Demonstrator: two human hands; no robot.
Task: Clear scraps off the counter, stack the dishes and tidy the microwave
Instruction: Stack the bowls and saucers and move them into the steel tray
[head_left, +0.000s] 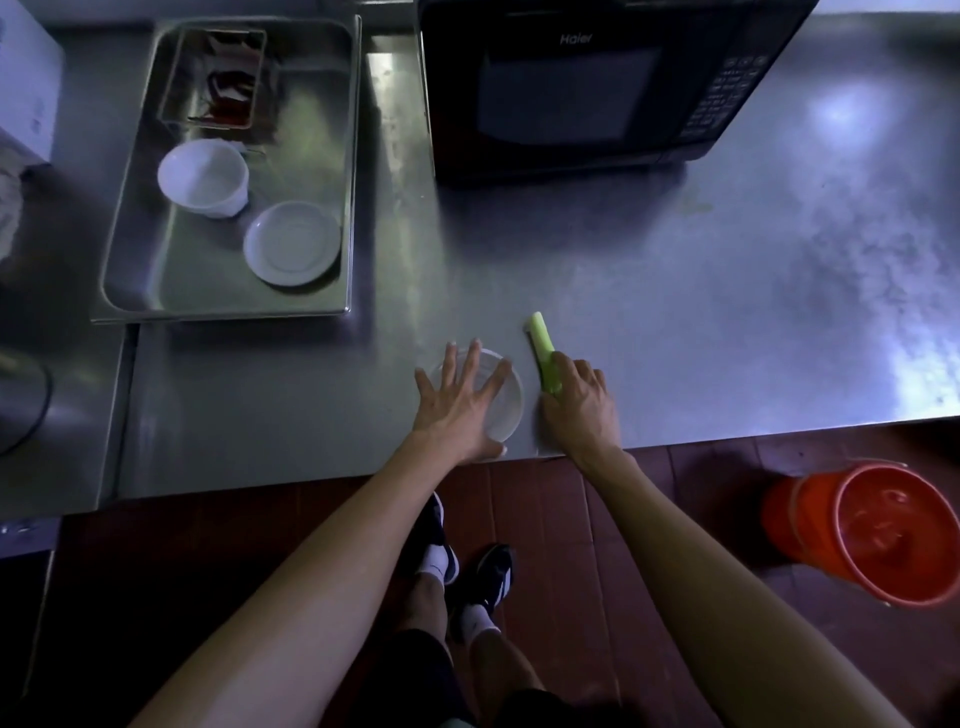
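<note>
Just starting: near edge, left hand (462, 402) lies flat, fingers wide, on the clear bowl (506, 402), right hand (579, 400) grips the green scrap (540, 338) w/ curled fingers; far left tray (332, 171) dishes unstacked, microwave (587, 83) shut & untouched.

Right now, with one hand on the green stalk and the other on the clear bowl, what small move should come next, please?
Probably lift the green stalk and drop it into the orange bucket on the floor: the right hand already grips it, and it is the only scrap visible on the counter.
</note>
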